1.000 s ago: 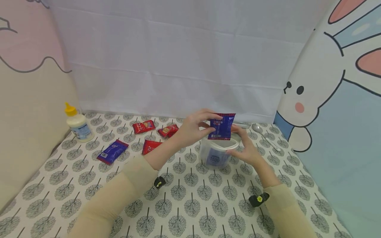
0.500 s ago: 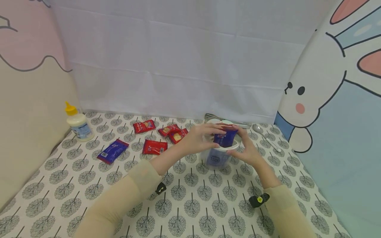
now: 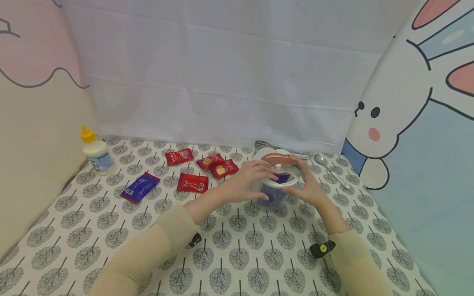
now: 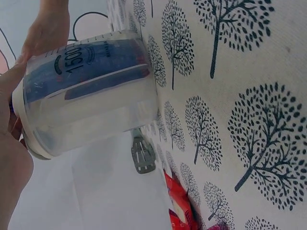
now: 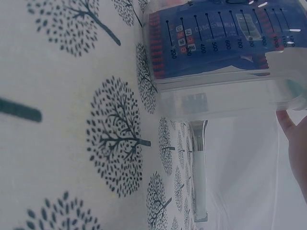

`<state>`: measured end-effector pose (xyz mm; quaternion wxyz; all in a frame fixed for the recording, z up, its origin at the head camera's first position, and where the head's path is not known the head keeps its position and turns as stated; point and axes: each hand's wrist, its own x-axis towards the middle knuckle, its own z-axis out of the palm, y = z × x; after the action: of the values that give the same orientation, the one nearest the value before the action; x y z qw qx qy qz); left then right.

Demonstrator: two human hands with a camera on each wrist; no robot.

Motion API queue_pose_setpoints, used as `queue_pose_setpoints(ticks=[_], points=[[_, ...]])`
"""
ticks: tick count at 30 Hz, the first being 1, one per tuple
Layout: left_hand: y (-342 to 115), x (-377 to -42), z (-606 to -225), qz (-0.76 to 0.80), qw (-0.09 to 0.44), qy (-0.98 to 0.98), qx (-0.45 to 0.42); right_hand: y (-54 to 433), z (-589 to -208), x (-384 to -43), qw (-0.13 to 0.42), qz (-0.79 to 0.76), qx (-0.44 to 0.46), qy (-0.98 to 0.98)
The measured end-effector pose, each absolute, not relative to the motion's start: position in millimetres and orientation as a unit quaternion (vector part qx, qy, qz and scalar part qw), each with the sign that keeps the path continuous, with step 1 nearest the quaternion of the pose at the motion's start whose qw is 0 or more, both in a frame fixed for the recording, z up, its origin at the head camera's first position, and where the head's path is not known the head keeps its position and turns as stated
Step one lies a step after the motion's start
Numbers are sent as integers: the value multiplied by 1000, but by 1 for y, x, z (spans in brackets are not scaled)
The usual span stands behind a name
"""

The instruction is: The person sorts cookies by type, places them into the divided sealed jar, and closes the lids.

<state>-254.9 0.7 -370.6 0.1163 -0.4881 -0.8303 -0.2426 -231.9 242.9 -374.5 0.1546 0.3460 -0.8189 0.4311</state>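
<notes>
A clear plastic storage container [image 4: 91, 117] marked 1500 stands upright on the table, its white rim upward. One blue snack packet [image 5: 211, 48] is inside, showing through the wall and through the opening. My right hand [image 3: 306, 183] grips the rim from the right, thumb in front and fingers behind. At the left of the opening is my left hand [image 3: 253, 179], fingers reaching over the rim and thumb apart, with no packet held. A pinkish lid [image 3: 277, 158] tilts up behind the opening, partly covered by the right fingers.
Several red snack packets [image 3: 192, 183] and another blue packet [image 3: 140, 188] lie to the left. A yellow-capped bottle [image 3: 98, 154] stands at far left. Behind the container lies a slotted turner [image 4: 143, 154]; a metal spoon [image 3: 332, 172] is at right.
The left hand has lowered the blue packet into the container, let go of it and drawn slightly left. The right hand has stayed on the rim.
</notes>
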Motion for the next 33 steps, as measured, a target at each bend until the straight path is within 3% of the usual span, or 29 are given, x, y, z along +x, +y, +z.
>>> queue_pose_setpoints(ticks=[6,13,18,33], points=[[-4,-253,-369,-221,115,-824,-508,242,-373,-231,157,428,347,-820],[-28,-252,-358,-293,71,-804,-512,241,-372,-229,156,423,335,-827],[-59,-249,-345,-316,32,-829,-460,241,-371,-229,152,423,325,-832],[-178,-251,-358,-354,14,-879,-320,241,-371,-227,147,421,322,-835]])
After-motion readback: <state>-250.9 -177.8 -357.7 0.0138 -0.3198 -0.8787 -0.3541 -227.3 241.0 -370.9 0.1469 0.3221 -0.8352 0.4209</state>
